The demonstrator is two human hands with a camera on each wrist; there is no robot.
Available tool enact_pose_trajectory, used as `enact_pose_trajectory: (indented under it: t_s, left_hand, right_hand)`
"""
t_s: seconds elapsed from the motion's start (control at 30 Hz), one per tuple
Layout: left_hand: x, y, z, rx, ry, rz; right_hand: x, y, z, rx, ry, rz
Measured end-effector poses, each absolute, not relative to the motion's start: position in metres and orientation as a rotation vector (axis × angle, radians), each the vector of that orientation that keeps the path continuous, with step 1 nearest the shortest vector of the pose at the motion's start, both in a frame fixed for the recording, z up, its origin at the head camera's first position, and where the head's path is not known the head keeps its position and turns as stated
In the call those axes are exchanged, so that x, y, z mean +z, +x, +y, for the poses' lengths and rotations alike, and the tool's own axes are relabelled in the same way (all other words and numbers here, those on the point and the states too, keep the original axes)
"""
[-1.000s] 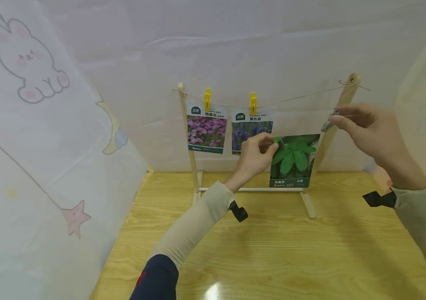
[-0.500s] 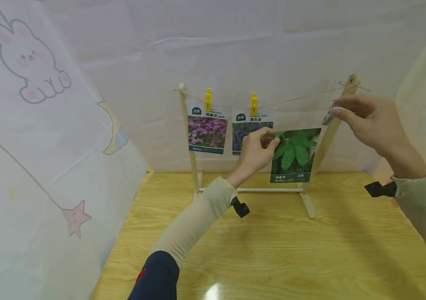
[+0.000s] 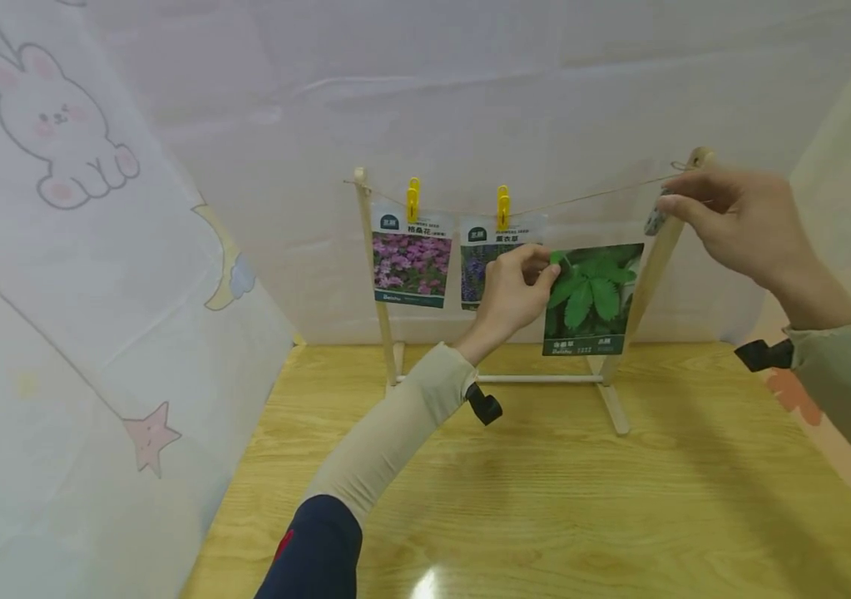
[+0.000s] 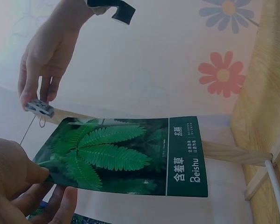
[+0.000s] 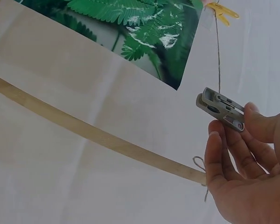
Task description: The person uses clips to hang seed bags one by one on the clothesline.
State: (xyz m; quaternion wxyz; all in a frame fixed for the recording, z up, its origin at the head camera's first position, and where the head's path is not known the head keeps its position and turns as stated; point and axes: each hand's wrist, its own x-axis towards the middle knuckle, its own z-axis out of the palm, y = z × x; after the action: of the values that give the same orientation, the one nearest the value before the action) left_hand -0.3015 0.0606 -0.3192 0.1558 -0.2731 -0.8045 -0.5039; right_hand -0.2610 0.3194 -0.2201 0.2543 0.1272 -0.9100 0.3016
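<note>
My left hand (image 3: 513,287) pinches the upper left edge of a green seed packet (image 3: 591,301) with a leaf picture, between thumb and fingers. The packet hangs just below the string (image 3: 597,194), in front of the stand's right side. In my right hand (image 3: 743,220), thumb and fingertips pinch a grey clothespin (image 5: 221,108) near the right post (image 3: 657,258). The right wrist view shows its jaws closed, with the string running behind it. Left of the green packet hang a pink-flower packet (image 3: 410,264) and a purple-flower packet (image 3: 472,270), partly behind my left hand.
Yellow clothespins (image 3: 413,200) hold the two hanging packets on the string. The wooden stand's left post (image 3: 386,329) and white lower rod (image 3: 537,379) rise over a wood-grain table (image 3: 545,507). White cloth walls (image 3: 425,91) close in the back and sides.
My left hand has raised the green packet toward the string. My right hand has also risen with the grey clothespin, now nearer the string's right end. The hanging packets stay in place.
</note>
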Motion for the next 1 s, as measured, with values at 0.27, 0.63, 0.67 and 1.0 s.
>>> enact_pose_trajectory:
  t_s: [0.27, 0.63, 0.67, 1.0]
  left_hand:
    - [-0.312, -0.302, 0.064, -1.43, -0.781, -2.299]
    - [-0.3, -0.3, 0.072, -1.445, -0.801, -2.307]
    - [-0.299, -0.3, 0.073, -1.452, -0.804, -2.305]
    - [-0.289, -0.302, 0.079, -1.439, -0.822, -2.262]
  right_hand:
    - [-0.21, -0.266, 0.316, 0.896, 0.386, -2.431]
    - [-0.199, -0.268, 0.316, 0.882, 0.409, -2.303]
    - [-0.198, -0.269, 0.316, 0.884, 0.416, -2.295]
    - [-0.189, -0.273, 0.313, 0.888, 0.424, -2.253]
